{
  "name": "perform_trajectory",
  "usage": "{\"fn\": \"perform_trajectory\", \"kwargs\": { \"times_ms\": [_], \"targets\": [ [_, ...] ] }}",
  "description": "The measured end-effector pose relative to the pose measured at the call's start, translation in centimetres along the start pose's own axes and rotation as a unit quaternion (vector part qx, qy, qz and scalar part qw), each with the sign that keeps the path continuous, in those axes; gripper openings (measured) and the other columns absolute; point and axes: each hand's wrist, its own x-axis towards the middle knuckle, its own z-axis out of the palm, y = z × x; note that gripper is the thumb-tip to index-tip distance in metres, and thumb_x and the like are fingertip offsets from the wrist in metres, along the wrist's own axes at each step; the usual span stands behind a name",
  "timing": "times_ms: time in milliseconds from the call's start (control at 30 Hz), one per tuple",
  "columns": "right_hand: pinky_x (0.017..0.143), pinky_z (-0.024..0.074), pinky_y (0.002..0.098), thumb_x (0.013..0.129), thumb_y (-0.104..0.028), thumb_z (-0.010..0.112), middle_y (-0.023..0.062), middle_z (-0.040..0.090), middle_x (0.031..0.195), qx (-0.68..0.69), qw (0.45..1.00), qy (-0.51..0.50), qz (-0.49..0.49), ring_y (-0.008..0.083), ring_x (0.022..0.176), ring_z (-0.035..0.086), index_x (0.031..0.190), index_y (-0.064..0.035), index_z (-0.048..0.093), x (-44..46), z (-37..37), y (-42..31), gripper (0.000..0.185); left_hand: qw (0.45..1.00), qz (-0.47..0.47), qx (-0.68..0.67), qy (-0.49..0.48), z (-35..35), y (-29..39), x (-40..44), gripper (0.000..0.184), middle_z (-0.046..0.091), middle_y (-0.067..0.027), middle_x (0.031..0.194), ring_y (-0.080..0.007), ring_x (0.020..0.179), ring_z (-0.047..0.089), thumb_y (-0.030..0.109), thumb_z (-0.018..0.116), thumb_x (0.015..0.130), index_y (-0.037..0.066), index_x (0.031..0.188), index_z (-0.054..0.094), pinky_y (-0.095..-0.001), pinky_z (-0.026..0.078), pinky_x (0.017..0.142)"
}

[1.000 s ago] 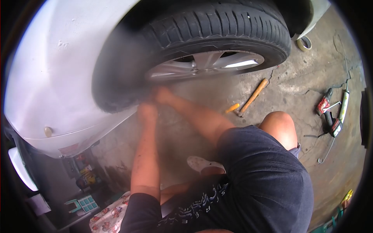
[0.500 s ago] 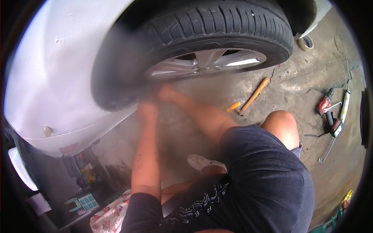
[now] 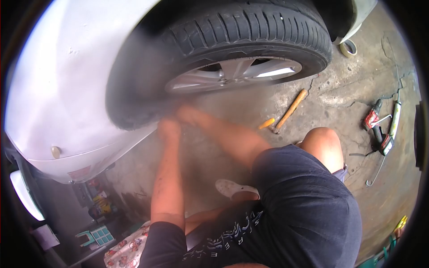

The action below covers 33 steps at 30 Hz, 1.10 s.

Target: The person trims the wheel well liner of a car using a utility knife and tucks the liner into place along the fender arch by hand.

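Observation:
A car wheel with a black tire and a silver alloy rim fills the upper middle, under the white car body. My left hand is at the lower edge of the bodywork, beside the tire's near left side. Close to it, almost touching, my right hand reaches in below the rim. A hazy smear covers this part of the view. The fingers of both hands are blurred and partly hidden, so anything in them cannot be made out.
On the concrete floor to the right lie a wooden-handled hammer, a yellow-handled tool, a roll of tape, a red and black power tool and a long white tube-like tool. A teal plastic chair stands lower left.
My right hand has shifted slightly down and left, nearer my left hand. The wheel and floor tools sit slightly further left in the view. My left hand has barely moved.

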Motion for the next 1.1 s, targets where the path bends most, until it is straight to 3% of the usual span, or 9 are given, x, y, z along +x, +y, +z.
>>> {"fn": "perform_trajectory", "kwargs": {
  "times_ms": [133,267,333,433,767,833,933,1033,1100],
  "targets": [
    [0.049,0.0466,0.0296,0.095,-0.018,0.054,0.0049,0.065,0.075,0.248,0.933,-0.009,0.261,0.0147,0.060,0.060,0.083,-0.0098,0.067,-0.8,-1.4,-2.0,0.019,1.000,-0.009,-0.003,-0.001,-0.1,-0.3,-0.1,0.044,0.067,-0.0327,0.095,-0.0470,0.096,0.065,0.033,0.055,0.094,-0.008,0.090,0.071,-0.0504,0.051,0.084],
    [0.062,0.0530,0.0342,0.091,-0.012,0.050,0.0133,0.070,0.088,-0.082,0.988,-0.025,0.127,0.0213,0.081,0.068,0.088,-0.0050,0.070,-1.7,-3.5,-2.2,0.021,1.000,0.001,0.007,-0.002,0.5,-0.9,0.3,0.044,0.067,-0.0323,0.094,-0.0465,0.097,0.065,0.033,0.055,0.094,-0.008,0.090,0.071,-0.0505,0.051,0.084],
    [0.082,0.0534,0.0396,0.087,-0.010,0.053,0.0206,0.071,0.102,-0.266,0.956,0.092,-0.086,0.0317,0.100,0.068,0.097,-0.0054,0.072,0.0,-2.6,-0.1,0.022,1.000,-0.014,-0.002,0.003,0.4,-0.7,0.2,0.044,0.067,-0.0322,0.094,-0.0463,0.097,0.066,0.033,0.055,0.094,-0.007,0.090,0.071,-0.0504,0.051,0.084],
    [0.095,0.0482,0.0415,0.085,-0.013,0.054,0.0235,0.068,0.110,-0.280,0.952,0.080,-0.094,0.0381,0.109,0.064,0.104,-0.0102,0.072,0.3,-2.3,0.2,0.026,1.000,-0.021,-0.006,0.010,0.8,-0.9,0.4,0.043,0.067,-0.0316,0.095,-0.0459,0.097,0.066,0.034,0.055,0.094,-0.006,0.090,0.071,-0.0503,0.051,0.083],
    [0.077,0.0529,0.0442,0.092,-0.020,0.059,0.0191,0.070,0.105,-0.230,0.954,0.149,-0.122,0.0359,0.098,0.067,0.098,-0.0052,0.068,2.5,0.1,3.5,0.019,1.000,-0.019,-0.013,0.007,0.6,-0.7,0.5,0.044,0.066,-0.0331,0.093,-0.0470,0.095,0.066,0.034,0.055,0.093,-0.007,0.089,0.071,-0.0510,0.051,0.083],
    [0.058,0.0524,0.0377,0.095,-0.018,0.054,0.0139,0.071,0.093,-0.119,0.992,0.012,0.031,0.0258,0.079,0.069,0.096,-0.0031,0.068,0.6,0.3,0.3,0.020,1.000,-0.021,-0.017,0.011,0.8,-0.8,0.6,0.045,0.066,-0.0334,0.093,-0.0470,0.095,0.066,0.034,0.055,0.093,-0.007,0.088,0.071,-0.0508,0.051,0.083],
    [0.048,0.0474,0.0300,0.095,-0.018,0.054,0.0088,0.069,0.081,-0.083,0.995,-0.050,0.027,0.0174,0.063,0.063,0.089,-0.0043,0.069,-2.4,-1.3,-4.0,0.021,1.000,-0.005,-0.016,0.000,0.7,-0.9,0.5,0.045,0.066,-0.0338,0.093,-0.0470,0.095,0.066,0.034,0.055,0.093,-0.008,0.088,0.071,-0.0505,0.051,0.083],
    [0.052,0.0520,0.0344,0.091,-0.017,0.056,0.0123,0.070,0.080,0.117,0.962,-0.117,0.216,0.0210,0.065,0.067,0.090,-0.0012,0.072,-0.7,-2.8,-2.5,0.022,1.000,-0.012,-0.029,0.000,0.7,-1.2,0.6,0.045,0.066,-0.0338,0.092,-0.0469,0.095,0.066,0.033,0.055,0.093,-0.009,0.088,0.070,-0.0502,0.051,0.083],
    [0.059,0.0545,0.0379,0.088,-0.014,0.056,0.0159,0.072,0.085,-0.087,0.987,-0.087,0.101,0.0246,0.073,0.069,0.092,0.0001,0.072,1.7,-2.9,1.6,0.022,1.000,-0.007,-0.012,0.016,0.9,-1.2,0.5,0.045,0.066,-0.0334,0.092,-0.0468,0.095,0.066,0.033,0.055,0.093,-0.009,0.088,0.070,-0.0502,0.051,0.084]
  ]
}}
